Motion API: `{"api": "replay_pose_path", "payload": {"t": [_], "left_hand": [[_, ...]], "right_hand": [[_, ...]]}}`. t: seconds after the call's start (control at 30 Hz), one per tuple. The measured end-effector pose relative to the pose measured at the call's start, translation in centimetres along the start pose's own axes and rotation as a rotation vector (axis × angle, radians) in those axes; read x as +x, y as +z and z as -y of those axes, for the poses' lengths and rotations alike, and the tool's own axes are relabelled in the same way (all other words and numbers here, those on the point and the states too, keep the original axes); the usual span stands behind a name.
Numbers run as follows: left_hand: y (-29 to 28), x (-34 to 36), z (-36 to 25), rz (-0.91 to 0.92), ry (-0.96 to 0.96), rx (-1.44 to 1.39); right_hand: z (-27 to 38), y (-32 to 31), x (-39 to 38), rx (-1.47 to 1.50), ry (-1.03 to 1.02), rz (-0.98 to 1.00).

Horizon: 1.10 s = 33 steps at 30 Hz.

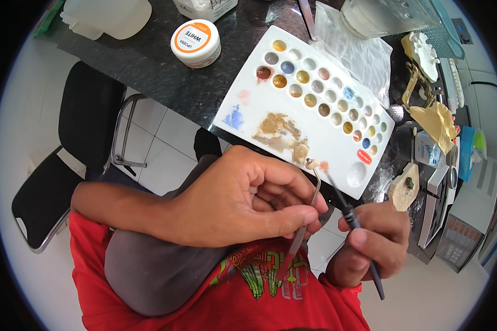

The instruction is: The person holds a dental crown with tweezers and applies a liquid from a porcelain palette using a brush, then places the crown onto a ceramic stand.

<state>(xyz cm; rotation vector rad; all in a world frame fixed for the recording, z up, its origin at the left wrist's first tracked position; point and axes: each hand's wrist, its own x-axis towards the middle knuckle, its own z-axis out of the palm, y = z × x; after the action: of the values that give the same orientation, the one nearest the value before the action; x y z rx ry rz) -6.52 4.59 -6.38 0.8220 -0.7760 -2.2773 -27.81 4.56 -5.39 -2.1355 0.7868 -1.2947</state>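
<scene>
My left hand (248, 204) grips a slim metal instrument (298, 240) with a bent neck, holding a small cream tooth-shaped piece (312, 164) at its tip over the lower edge of a white palette (240, 99). The palette has several wells of coloured paste and smears of brown, blue and pink below them. My right hand (373, 243) is closed round a dark-handled brush (348, 209), whose fine tip points up at the pink smear just right of the small piece; whether it touches is unclear.
Dark countertop (132, 49) holds a white jar (196, 44), plastic containers (116, 16), a crumpled clear sheet (353, 60), gold and white models (422, 55), a beige honeycomb tray (403, 187) and devices at right (458, 231). Black chairs (83, 121) stand on tiles at left.
</scene>
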Motion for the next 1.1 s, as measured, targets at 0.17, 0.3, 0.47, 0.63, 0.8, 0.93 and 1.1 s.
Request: {"api": "replay_pose_path", "payload": {"t": [0.17,0.3,0.47,0.63,0.8,0.93,1.1], "left_hand": [[-0.1,0.0,-0.6,0.02,-0.038,-0.031],[-0.1,0.0,-0.6,0.019,-0.035,-0.032],[0.0,0.0,-0.6,0.015,-0.036,-0.029],[-0.1,0.1,-0.3,0.013,-0.025,-0.028],[-0.1,0.0,-0.4,0.015,-0.027,-0.023],[-0.1,0.1,-0.2,0.02,-0.01,-0.024],[-0.1,0.1,-0.4,0.015,-0.017,-0.034]], "right_hand": [[0.0,0.2,-0.1,-0.038,0.016,0.001],[0.0,0.2,0.1,-0.059,0.019,0.021],[0.1,0.1,0.4,-0.09,0.023,0.045],[0.1,0.1,0.3,-0.094,0.031,0.047],[0.0,0.1,0.2,-0.099,0.018,0.042],[0.0,0.2,0.1,-0.098,0.011,0.019],[-0.2,0.4,0.2,-0.09,-0.002,0.007]]}}
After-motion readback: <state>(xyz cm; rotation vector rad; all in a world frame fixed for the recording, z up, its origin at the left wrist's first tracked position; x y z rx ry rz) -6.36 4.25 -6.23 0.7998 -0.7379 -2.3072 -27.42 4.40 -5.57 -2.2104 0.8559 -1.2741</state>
